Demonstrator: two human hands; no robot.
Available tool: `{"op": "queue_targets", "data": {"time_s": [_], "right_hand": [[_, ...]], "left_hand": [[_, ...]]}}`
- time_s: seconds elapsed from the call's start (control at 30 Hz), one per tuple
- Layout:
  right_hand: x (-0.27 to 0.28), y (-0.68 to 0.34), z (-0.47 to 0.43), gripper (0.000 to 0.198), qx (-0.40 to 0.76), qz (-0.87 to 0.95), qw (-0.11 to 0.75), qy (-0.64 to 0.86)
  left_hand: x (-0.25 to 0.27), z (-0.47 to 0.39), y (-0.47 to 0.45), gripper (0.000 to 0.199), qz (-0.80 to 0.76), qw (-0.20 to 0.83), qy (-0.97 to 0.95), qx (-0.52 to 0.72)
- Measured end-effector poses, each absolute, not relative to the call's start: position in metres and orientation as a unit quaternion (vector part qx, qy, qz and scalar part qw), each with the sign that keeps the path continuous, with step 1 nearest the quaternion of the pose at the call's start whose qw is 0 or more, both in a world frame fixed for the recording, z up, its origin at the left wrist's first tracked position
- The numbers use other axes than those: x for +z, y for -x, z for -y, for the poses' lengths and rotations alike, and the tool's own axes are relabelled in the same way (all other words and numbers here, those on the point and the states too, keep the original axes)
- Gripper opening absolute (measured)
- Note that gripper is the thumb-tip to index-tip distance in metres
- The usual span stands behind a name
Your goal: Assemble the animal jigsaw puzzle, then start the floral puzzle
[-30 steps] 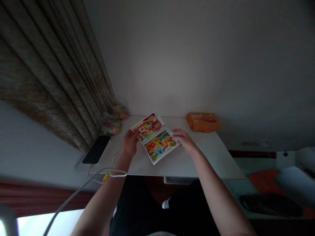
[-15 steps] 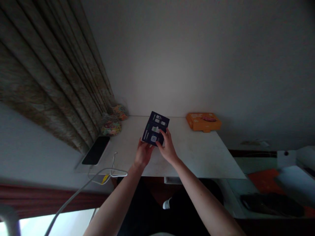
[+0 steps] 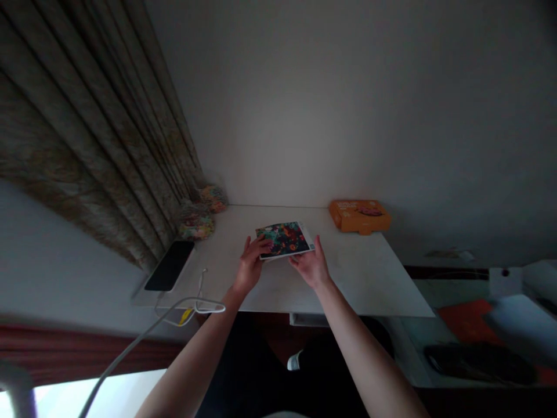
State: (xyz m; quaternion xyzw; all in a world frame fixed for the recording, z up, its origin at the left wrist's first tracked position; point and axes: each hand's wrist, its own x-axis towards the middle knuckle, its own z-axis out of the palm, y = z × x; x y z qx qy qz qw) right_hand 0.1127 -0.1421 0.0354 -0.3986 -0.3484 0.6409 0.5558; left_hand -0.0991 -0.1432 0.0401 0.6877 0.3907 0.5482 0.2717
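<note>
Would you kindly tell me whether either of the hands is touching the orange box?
No, the left hand and right hand hold the colourful print, while the orange box sits apart.

a thin picture booklet (image 3: 287,239) is held up over the white table (image 3: 357,278). its top side is dark, with little splashes of green, red and orange, and it has a white strip down its right end. it lies almost flat, longer from side to side, and sits a bit crooked. a pale edge shows along the bottom.
</note>
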Motion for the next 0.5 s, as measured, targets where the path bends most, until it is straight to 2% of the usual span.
{"op": "queue_targets", "data": {"time_s": [0.1,0.27,0.4,0.5], "right_hand": [[0.025,-0.118,0.141,0.045,0.629,0.305,0.570,0.432],[0.016,-0.117,0.141,0.042,0.595,0.278,0.574,0.488],[0.028,-0.127,0.136,0.039,0.517,0.337,0.575,0.537],[0.043,-0.135,0.130,0.042,0.494,0.365,0.576,0.539]], "left_hand": [[0.034,0.140,0.107,0.029,-0.380,0.272,-0.691,0.551],[0.023,0.139,0.114,0.039,-0.370,0.276,-0.714,0.526],[0.024,0.135,0.121,0.050,-0.379,0.298,-0.740,0.469],[0.031,0.133,0.114,0.051,-0.411,0.286,-0.714,0.490]]}}
